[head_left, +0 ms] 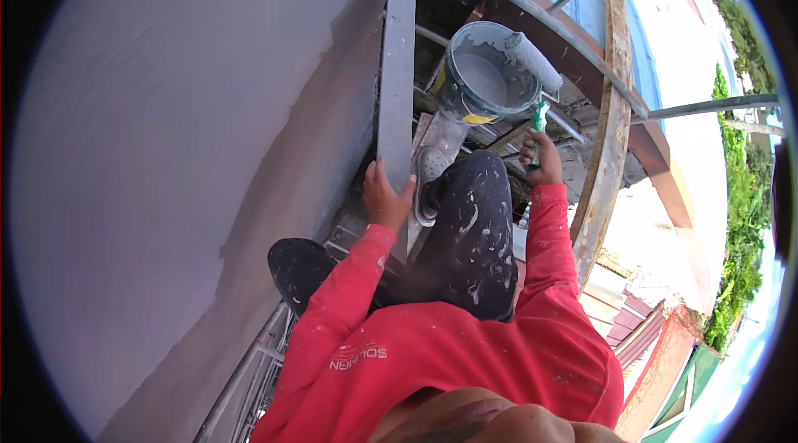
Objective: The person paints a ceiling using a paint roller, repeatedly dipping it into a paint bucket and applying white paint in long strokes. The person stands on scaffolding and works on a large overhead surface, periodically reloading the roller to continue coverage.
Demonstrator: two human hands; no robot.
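Note:
My right hand (542, 159) is closed around the green handle of a paint roller (536, 62). The roller's thick, pale, wet sleeve lies at the right rim of a dark bucket (449, 92), partly over its mouth. Grey-white paint (482, 77) fills part of the bucket, and splashes coat its inner wall. My left hand (387, 195) rests on a long grey metal plank (397, 69), fingers on one side and thumb on the other, gripping its edges. Just beyond that hand, my shoe (432, 162) stands near the bucket.
A wall (183, 110) fills the left side, pale grey coating above a browner strip. Scaffold tubes (241, 368) run low at the left. A rusty beam (611, 102) and a metal pipe (706, 106) cross at the right. Roofs and greenery (736, 219) lie below.

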